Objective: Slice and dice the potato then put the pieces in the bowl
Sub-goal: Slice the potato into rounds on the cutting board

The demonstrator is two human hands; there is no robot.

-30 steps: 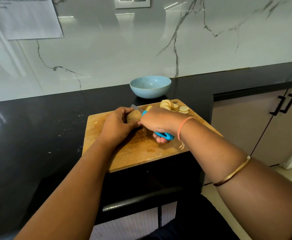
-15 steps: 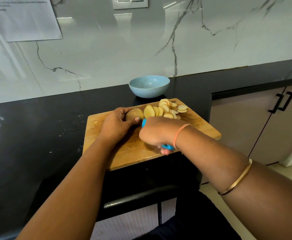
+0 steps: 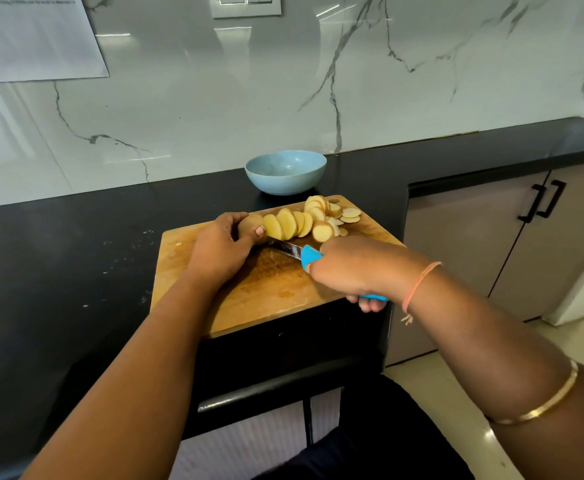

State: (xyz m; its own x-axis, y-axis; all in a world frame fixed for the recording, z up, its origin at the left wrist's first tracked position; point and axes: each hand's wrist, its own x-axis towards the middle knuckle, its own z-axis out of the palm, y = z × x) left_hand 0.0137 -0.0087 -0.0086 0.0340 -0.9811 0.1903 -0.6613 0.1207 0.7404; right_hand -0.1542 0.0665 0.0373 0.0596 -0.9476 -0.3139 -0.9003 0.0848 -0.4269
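Your left hand (image 3: 219,249) curls its fingers (image 3: 231,217) round the potato (image 3: 249,224) on the cutting board (image 3: 266,292), with cut slices (image 3: 289,223) fanned just beside it. Your right hand (image 3: 349,268) grips the blue-handled knife (image 3: 292,251). The bowl (image 3: 285,173) stands behind the board on the counter (image 3: 76,254).

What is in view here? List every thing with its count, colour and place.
potato: one uncut end, brown, on the board's far side
potato slices: many, pale yellow, fanned along the board's far edge
cutting board: one, wooden, at the counter's front edge
knife: one, blue handle, blade low on the board beside the potato
bowl: one, light blue, on the counter behind the board
counter: one, black
paper sheet: one, white, wall upper left
cabinet doors: two, beige, right, black handles
left hand: holds the potato
right hand: grips the knife
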